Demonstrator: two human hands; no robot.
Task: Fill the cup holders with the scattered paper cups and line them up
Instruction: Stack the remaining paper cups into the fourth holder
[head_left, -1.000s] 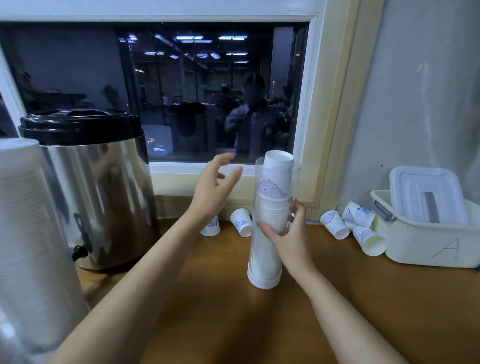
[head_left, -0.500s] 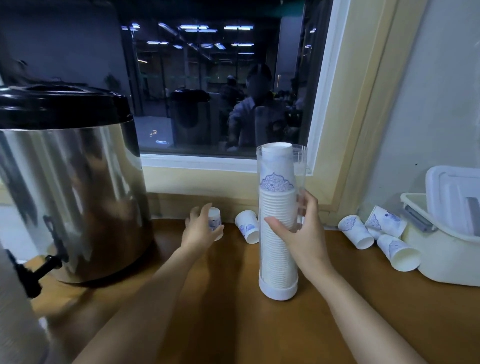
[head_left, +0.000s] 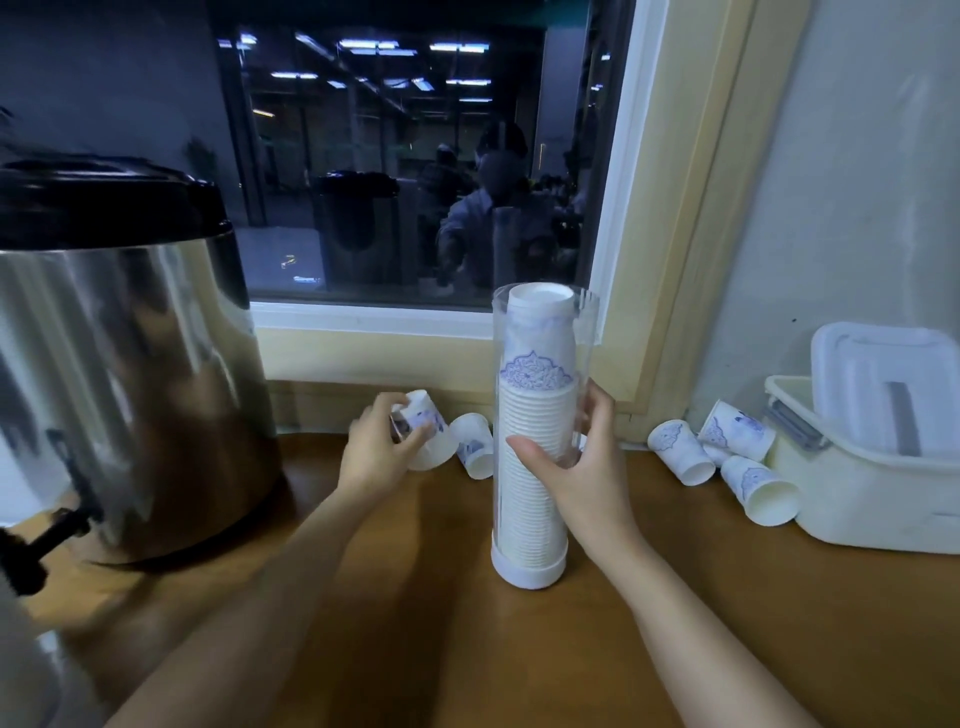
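Observation:
A clear tube cup holder (head_left: 540, 564) stands upright on the wooden counter, packed with a stack of white paper cups with blue patterns. My right hand (head_left: 576, 467) grips the tube around its middle. My left hand (head_left: 376, 449) holds one tilted paper cup (head_left: 428, 434) just above the counter, left of the holder. Another loose cup (head_left: 475, 444) lies on its side between that cup and the holder. Three more loose cups (head_left: 680, 452) (head_left: 737, 428) (head_left: 763, 491) lie at the right by the wall.
A large steel drink urn (head_left: 130, 364) with a black lid and a tap stands at the left. A white lidded plastic box (head_left: 878, 467) sits at the right edge. The window sill and wall close off the back of the counter (head_left: 467, 649).
My left hand dropped from beside the holder's top to the counter, took a loose cup and lifted it, tilted. My right hand kept its grip on the holder.

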